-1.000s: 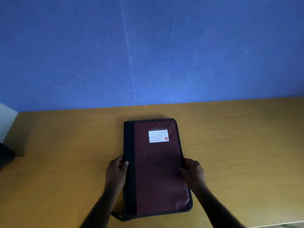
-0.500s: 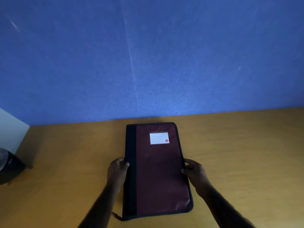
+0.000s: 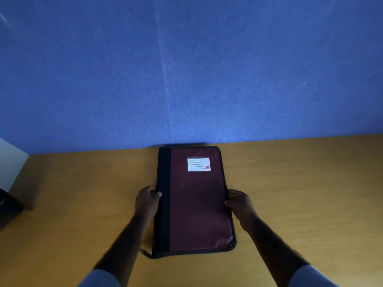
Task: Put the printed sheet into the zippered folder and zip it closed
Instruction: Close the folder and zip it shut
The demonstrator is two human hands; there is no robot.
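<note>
Label (image 3: 199,164), ruled, on maroon folder (image 3: 199,214)

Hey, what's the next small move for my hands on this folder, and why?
Probably release both hands. The folder lies flat on the table and looks closed all round, with its zipper pull at the near left corner. The left hand and right hand only grip its side edges. No sheet is in view, so it is likely already inside, though that cannot be confirmed.
</note>
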